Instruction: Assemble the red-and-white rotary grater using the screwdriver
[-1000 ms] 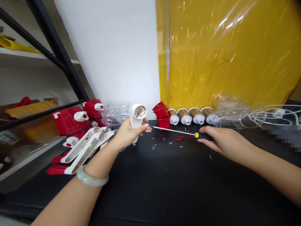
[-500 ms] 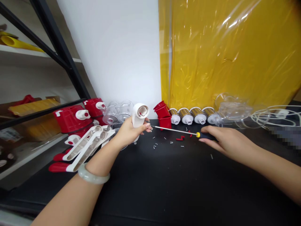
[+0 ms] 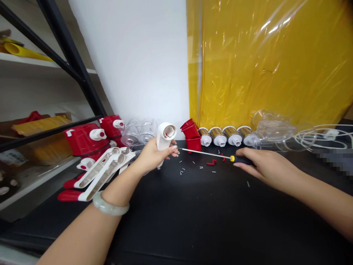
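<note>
My left hand is wrapped round a white plastic crank handle, held upright above the black table with its round, hollow end on top. My right hand grips a screwdriver by its dark handle with a yellow collar. The long metal shaft points left, and its tip is close to my left fingertips; whether a screw sits on the tip is too small to tell. Several small screws lie scattered on the table between my hands, near a few little red plastic pieces.
More white cranks with red grips lie left, before red housings. Along the back stand clear plastic parts, red hoppers, several grater drums and a transparent container. A white cable coils at right.
The white crank handle in my left hand has shifted slightly right and down, its round end turning a little. My right hand and the screwdriver stay almost still.
</note>
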Tool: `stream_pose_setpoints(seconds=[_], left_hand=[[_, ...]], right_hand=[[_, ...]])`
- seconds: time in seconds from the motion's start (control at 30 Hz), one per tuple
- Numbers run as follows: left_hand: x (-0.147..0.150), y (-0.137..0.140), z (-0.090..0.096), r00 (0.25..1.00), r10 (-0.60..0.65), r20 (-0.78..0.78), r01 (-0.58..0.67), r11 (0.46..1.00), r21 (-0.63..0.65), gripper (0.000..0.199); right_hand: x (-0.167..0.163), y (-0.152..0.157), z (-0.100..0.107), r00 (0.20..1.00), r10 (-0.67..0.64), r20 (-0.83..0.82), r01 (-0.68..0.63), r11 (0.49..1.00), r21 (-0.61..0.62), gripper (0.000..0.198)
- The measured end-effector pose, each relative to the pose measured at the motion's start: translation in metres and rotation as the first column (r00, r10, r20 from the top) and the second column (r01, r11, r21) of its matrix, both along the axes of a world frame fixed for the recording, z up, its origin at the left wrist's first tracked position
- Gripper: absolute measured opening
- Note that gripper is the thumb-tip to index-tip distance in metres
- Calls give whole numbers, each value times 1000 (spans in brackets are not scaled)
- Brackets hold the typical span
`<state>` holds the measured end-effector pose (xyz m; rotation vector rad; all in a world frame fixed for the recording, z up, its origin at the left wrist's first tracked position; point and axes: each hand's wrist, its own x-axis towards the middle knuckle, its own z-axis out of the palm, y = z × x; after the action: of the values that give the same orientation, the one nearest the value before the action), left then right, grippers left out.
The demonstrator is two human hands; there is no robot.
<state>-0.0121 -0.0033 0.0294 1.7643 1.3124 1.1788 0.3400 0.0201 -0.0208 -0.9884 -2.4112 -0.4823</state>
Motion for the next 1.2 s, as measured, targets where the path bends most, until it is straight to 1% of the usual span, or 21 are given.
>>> stream_pose_setpoints(seconds=[0.17,0.33,0.8,1.0,1.2], left_hand=[[1,-1,0,1000,12,28,-12,1000,10,28],[2,0,0,999,28,31,-28,999,-17,25],[0,0,-1,1000,9,-4,-9,1000,-6,26],[0,2,-2,1000,13,-5,-13,999,-37,26],[-1,1,-3,1000,12,-15,-13,998,-64,20]], right_hand=[[0,0,0,1000,-6,3,6,1000,6,32],[0,-1,1,1000,0,9,0,1000,-3,31],[0,-2,2,1000,20,-18,-20,1000,-21,29],[1,-2,1,998,33,-58,-34,999,-19,27],[0,-4,2,999,39,-37,-39,999,7,30]])
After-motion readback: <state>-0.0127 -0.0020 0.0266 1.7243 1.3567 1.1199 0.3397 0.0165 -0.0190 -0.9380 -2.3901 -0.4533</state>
